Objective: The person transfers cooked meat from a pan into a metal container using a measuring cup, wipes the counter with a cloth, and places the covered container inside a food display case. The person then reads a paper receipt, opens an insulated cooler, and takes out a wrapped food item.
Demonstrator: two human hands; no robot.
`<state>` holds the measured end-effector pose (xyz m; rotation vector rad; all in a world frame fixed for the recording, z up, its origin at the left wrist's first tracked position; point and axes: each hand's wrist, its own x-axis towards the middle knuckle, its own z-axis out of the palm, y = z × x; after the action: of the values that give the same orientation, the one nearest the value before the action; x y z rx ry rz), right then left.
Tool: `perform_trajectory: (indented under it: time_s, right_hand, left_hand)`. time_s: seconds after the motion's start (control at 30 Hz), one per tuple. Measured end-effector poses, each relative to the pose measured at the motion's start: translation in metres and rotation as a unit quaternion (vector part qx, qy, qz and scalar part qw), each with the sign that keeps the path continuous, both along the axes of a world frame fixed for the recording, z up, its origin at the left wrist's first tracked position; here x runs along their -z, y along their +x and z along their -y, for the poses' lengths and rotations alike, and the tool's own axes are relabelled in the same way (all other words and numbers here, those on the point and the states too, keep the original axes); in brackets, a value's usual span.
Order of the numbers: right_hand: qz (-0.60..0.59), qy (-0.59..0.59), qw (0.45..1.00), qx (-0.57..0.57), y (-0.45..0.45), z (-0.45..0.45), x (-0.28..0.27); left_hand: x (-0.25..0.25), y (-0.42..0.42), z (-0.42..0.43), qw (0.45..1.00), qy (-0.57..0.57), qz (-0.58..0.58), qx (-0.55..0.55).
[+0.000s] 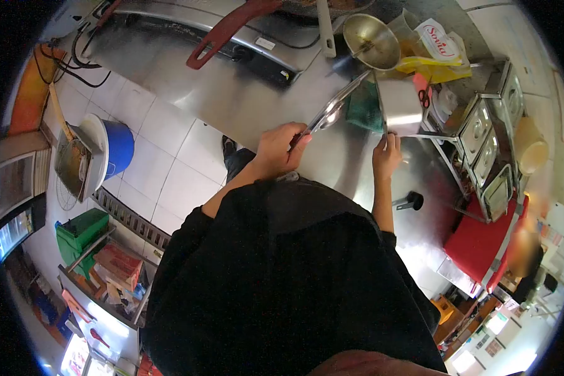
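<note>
My left hand [281, 149] is closed on the near end of a thin, shiny steel lid [339, 100], which is tilted and seen almost edge-on. The fingers of my right hand [387, 155] pinch the near edge of a steel food pan [402, 108]. A green cloth [365, 108] lies on the metal counter [250, 103] between the lid and the pan. Beyond the lid's far end sits a round steel bowl [371, 41] with something like a utensil in it. Black-handled scissors [424, 97] are just right of the pan.
A rack of lidded steel pans [477, 128] stands at the right. Behind the counter are a yellow-and-white packet [438, 44] and a red pan handle [229, 34]. A small black-handled tool [411, 201] lies near my right forearm. A blue bucket [118, 147] stands on the left floor.
</note>
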<state>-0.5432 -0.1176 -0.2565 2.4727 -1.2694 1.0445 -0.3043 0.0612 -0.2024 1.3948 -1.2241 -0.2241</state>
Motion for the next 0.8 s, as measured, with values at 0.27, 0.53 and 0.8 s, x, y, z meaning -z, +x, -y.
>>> perform_trajectory:
  time_s: [0.27, 0.53, 0.8]
  right_hand:
    - [-0.014, 0.002, 1.0, -0.001, 0.008, 0.002, 0.008]
    - [0.276, 0.18, 0.943, -0.04, -0.006, -0.023, -0.028]
    - [0.545, 0.539, 0.637, -0.075, -0.017, -0.058, -0.015]
  left_hand:
    - [0.004, -0.001, -0.006, 0.998, -0.046, 0.053, 0.005]
    - [0.005, -0.004, -0.022, 0.996, 0.014, 0.084, 0.002]
    - [-0.022, -0.008, -0.055, 0.994, -0.006, 0.091, -0.059]
